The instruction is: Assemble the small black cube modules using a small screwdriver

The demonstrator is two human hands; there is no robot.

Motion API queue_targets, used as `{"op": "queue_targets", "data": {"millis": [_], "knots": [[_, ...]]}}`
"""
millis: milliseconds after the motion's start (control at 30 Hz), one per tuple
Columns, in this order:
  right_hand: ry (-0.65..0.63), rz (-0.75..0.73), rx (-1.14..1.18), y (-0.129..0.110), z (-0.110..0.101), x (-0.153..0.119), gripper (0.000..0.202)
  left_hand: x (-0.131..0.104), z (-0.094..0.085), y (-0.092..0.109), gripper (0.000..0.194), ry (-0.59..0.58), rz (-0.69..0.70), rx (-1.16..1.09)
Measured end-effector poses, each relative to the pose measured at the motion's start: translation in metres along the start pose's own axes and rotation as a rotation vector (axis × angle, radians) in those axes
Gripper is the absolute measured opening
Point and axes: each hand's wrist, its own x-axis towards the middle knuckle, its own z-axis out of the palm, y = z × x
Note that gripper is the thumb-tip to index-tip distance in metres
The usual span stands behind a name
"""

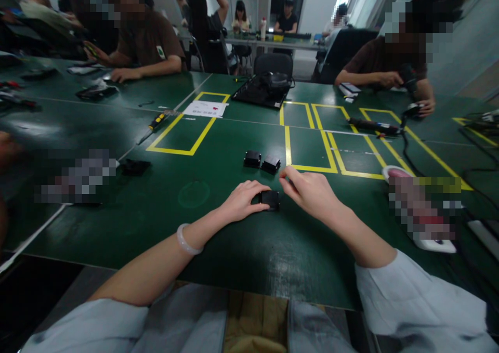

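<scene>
A small black block (270, 200) lies on the green table (234, 254) in front of me. My left hand (245, 201) grips its left side between thumb and fingers, with a pale bracelet on the wrist. Just right of the block is my right hand (307, 189), its fingers curled together in a pinch; whatever they may hold is too small to make out. Beyond my hands, two similar black blocks, one on the left (252, 158) and one on the right (271, 163), rest close together.
Yellow tape rectangles mark the table. A screwdriver (156, 120) and a white paper (205, 108) lie at the left back, a black laptop-like slab (257, 92) at the back centre. On the right sits a phone-like object (421, 210) beside black cables. Other people sit around.
</scene>
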Motion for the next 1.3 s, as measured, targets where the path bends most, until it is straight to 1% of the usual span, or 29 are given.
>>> {"op": "queue_targets", "data": {"millis": [67,133,300,567,733,800,833,900,967,1000,1100,1167,1300], "knots": [[0.009,0.083,-0.065,-0.001,0.001,-0.004,0.038,0.001,0.001,0.002,0.041,-0.003,-0.004,-0.013],[0.002,0.131,-0.082,0.0,0.002,-0.006,0.04,0.002,0.003,0.005,0.041,-0.01,-0.005,-0.02],[-0.037,0.146,-0.044,0.003,-0.001,-0.009,0.033,0.006,0.006,0.013,0.04,-0.018,-0.004,-0.019],[-0.064,-0.008,0.05,0.003,-0.009,-0.013,0.024,0.012,0.004,0.013,0.043,-0.059,-0.019,0.029],[-0.077,-0.185,0.112,0.01,-0.013,-0.013,0.022,0.01,0.005,0.014,0.042,-0.039,-0.011,0.03],[-0.044,-0.213,0.114,0.012,-0.011,-0.013,0.022,0.009,0.007,0.014,0.042,-0.025,-0.003,0.027],[-0.016,-0.202,0.107,0.012,-0.009,-0.013,0.023,0.008,0.007,0.014,0.041,-0.019,-0.002,0.027],[0.065,-0.133,0.07,0.011,-0.002,-0.013,0.027,0.007,0.008,0.014,0.041,-0.011,-0.005,0.029],[0.146,-0.03,0.015,0.008,0.005,-0.012,0.036,0.007,0.007,0.016,0.041,-0.012,-0.008,0.029],[0.166,0.002,-0.001,0.008,0.009,-0.012,0.039,0.007,0.007,0.016,0.04,-0.015,-0.01,0.028],[0.24,0.078,0.037,0.007,0.018,-0.011,0.038,0.007,0.006,0.017,0.04,-0.017,-0.015,0.019],[0.276,0.085,0.107,0.008,0.022,-0.01,0.034,0.008,0.006,0.017,0.04,-0.017,-0.016,0.017],[0.279,0.002,0.16,0.01,0.025,-0.005,0.03,0.008,0.007,0.015,0.041,-0.019,-0.013,0.022]]}}
